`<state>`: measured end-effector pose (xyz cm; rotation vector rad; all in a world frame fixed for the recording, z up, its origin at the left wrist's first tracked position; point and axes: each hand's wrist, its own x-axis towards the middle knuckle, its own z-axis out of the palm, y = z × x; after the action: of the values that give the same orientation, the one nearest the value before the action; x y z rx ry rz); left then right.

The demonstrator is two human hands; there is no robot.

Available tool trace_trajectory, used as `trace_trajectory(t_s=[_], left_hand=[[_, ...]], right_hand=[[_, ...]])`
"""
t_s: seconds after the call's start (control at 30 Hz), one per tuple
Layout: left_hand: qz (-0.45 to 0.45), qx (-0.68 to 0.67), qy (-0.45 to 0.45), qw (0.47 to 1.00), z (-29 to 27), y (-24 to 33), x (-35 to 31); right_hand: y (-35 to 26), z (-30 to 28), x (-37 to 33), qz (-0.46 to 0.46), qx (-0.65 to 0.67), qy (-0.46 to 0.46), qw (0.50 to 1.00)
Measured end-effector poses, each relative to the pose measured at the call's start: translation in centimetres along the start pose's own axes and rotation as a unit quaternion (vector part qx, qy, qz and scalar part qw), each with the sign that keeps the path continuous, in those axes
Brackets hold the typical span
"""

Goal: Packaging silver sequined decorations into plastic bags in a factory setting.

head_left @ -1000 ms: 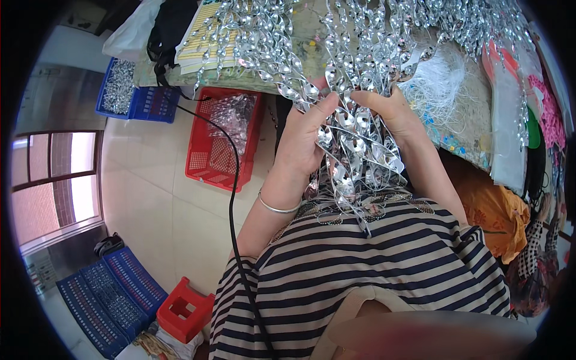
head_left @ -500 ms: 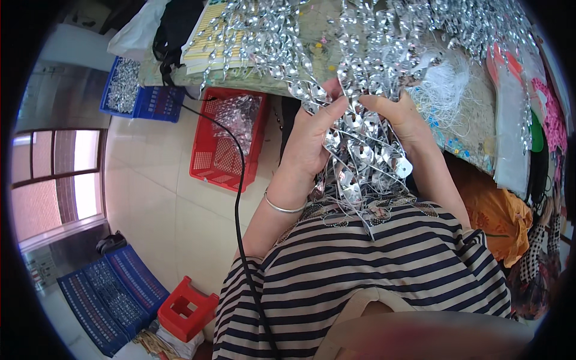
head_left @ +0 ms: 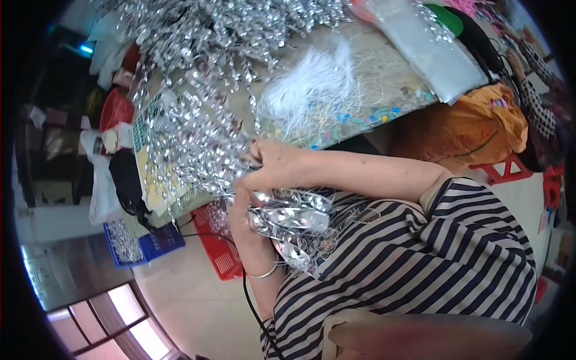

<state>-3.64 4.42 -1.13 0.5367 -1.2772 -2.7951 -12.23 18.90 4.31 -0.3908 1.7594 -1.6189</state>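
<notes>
Both hands are closed around a bundle of shiny silver twisted strands (head_left: 291, 217). My left hand (head_left: 242, 210), below a silver bangle, wraps the bundle from its lower left side. Just above and to the right, my right hand (head_left: 273, 166) grips the same bundle, its fingers partly hidden by strands. The loose lower ends hang against my striped shirt. From my hands the strands fan out up and left over the table, where they merge with a large heap of silver strands (head_left: 222, 30).
The worktable (head_left: 390, 69) holds a tangle of white threads (head_left: 315, 87) and clear plastic bags (head_left: 429, 45). An orange bag (head_left: 462, 129) stands at its right. Left below are a blue crate (head_left: 159, 243), a red basket (head_left: 219, 255) and a black cable (head_left: 246, 294). A person's dotted sleeve (head_left: 537, 111) shows far right.
The view has turned, shifting the table's contents across the picture. My hands have moved left relative to my body with the silver strands still gripped, and the bundle now slants sideways.
</notes>
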Motion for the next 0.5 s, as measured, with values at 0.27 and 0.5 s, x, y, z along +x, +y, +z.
trace_trajectory(t_s=[0.27, 0.5], left_hand=[[0.038, 0.063, -0.045, 0.996, -0.1, 1.2, -0.7], [0.029, -0.083, -0.045, 0.995, 0.5, 2.0, 0.1]], right_hand=[[-0.5, 1.8, 1.6, -0.15, -0.045, -0.026, 0.987], [-1.9, 2.3, 4.8, -0.248, -0.293, 0.064, 0.921]])
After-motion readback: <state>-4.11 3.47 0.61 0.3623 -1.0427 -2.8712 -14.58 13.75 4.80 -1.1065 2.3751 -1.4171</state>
